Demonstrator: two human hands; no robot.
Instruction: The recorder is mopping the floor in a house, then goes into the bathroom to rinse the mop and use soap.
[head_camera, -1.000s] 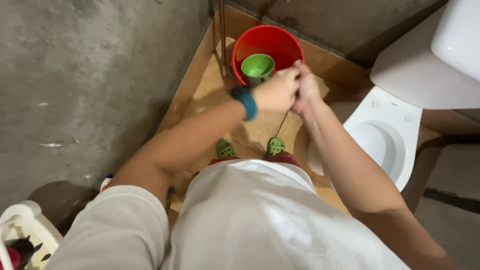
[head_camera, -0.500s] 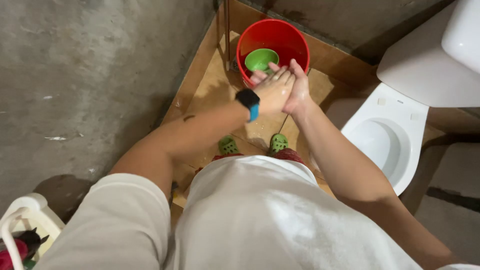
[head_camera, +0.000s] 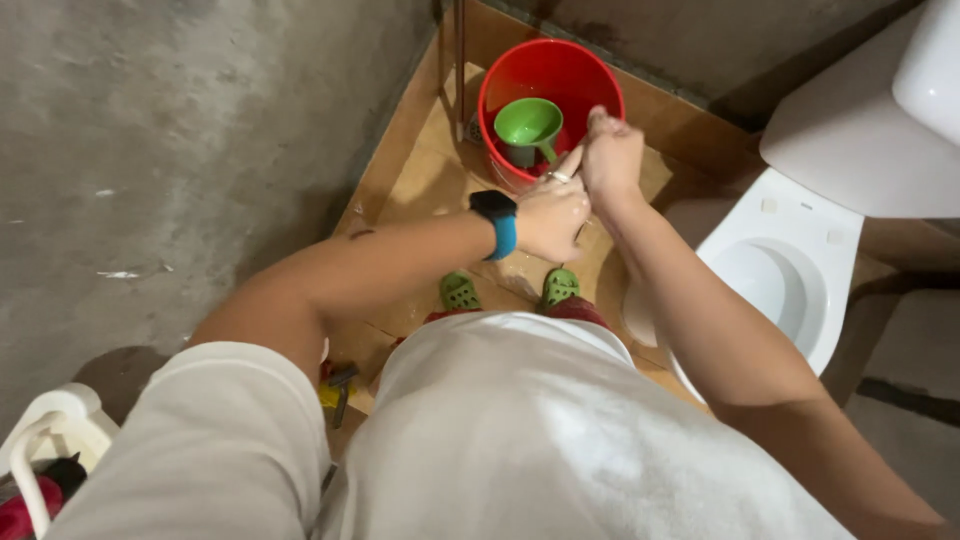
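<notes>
My two wet hands meet over the tiled floor, just in front of a red bucket (head_camera: 603, 78). My left hand (head_camera: 550, 215) has its fingers stretched up, with a ring on one finger and a black and blue watch (head_camera: 497, 218) on the wrist. My right hand (head_camera: 612, 158) is curled into a fist against the left fingertips and holds no object. A green scoop (head_camera: 528, 122) with a handle sits inside the bucket, a little beyond both hands.
A white toilet (head_camera: 800, 250) with its lid up stands at the right. A bare concrete wall (head_camera: 180, 150) runs along the left, and a thin pipe (head_camera: 459, 50) rises beside the bucket. My green sandals (head_camera: 458, 293) stand on brown tiles. A white plastic basket (head_camera: 50, 420) is at lower left.
The hands were pressed palm to palm with fingers flat; now the right hand has shut and moved up over the left fingertips. The left hand dropped slightly.
</notes>
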